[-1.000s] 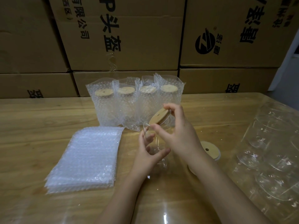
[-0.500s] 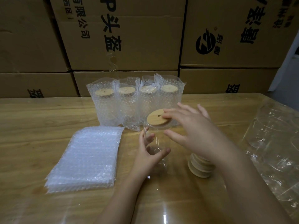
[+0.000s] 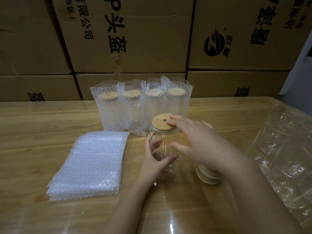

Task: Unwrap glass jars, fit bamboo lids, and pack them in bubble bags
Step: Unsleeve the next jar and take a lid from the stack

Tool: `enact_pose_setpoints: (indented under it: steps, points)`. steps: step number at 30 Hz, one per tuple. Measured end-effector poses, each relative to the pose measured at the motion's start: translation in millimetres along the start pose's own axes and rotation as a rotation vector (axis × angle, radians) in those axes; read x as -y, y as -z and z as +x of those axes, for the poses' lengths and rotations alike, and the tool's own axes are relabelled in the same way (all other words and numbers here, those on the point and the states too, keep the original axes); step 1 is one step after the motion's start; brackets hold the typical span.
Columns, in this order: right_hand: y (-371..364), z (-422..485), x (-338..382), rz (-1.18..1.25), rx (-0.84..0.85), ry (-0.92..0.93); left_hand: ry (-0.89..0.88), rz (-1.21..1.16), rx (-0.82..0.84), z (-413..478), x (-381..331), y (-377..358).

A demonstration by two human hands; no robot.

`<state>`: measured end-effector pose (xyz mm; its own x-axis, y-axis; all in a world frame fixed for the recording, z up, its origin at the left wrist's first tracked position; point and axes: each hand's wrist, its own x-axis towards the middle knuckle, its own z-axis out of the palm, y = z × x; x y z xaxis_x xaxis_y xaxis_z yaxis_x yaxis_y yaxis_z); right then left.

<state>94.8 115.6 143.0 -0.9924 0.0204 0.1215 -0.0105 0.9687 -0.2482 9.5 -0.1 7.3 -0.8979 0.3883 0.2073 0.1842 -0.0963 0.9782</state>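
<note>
Bamboo lid (image 3: 162, 122) now lies flat on empty jar (image 3: 166, 146), right hand (image 3: 199, 144) pressing.

At centre frame the jar (image 3: 164, 146) is clear, smooth glass, capped by a matt, pale bamboo lid (image 3: 160, 123) with fine grain. The bubble bags (image 3: 91, 164) at lower left are translucent, dimpled plastic, faintly shiny. The table (image 3: 42, 125) is wood-grained with a glossy, reflective sheen. The boxes (image 3: 143, 39) across the top are matt brown cardboard. Crinkled clear film (image 3: 285, 157) glints at the right edge.
</note>
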Motion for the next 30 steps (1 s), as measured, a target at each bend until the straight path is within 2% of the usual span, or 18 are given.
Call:
enact_pose_setpoints:
  steps: [5, 14, 18, 20, 24, 27, 30]
  points:
    - [-3.2, -2.7, 0.7, 0.083, 0.07, -0.007, 0.031, 0.021, 0.008, -3.4, -5.4, -0.3]
    - [-8.5, -2.1, -3.3, 0.098, 0.08, 0.012, 0.034, 0.015, 0.024, -2.8, -6.9, 1.5]
    - [-6.1, -1.2, -5.3, 0.145, 0.067, 0.029, -0.092, 0.026, -0.048, 2.6, -30.7, 6.2]
    - [-5.0, 1.2, -5.3, 0.172, -0.012, 0.058, -0.17, 0.08, -0.094, 4.1, -48.2, 9.7]
    - [-7.8, 10.0, -9.2, 0.145, -0.196, 0.082, -0.257, 0.305, -0.142, 2.5, -79.2, 13.4]
    - [-20.4, 17.9, -18.8, 0.259, -0.151, -0.001, -0.273, 0.564, -0.158, 4.1, -95.2, 8.8]
    - [-35.5, 25.3, -24.9, 0.53, -0.106, -0.076, -0.327, 0.963, -0.177, 10.2, -109.1, -0.3]
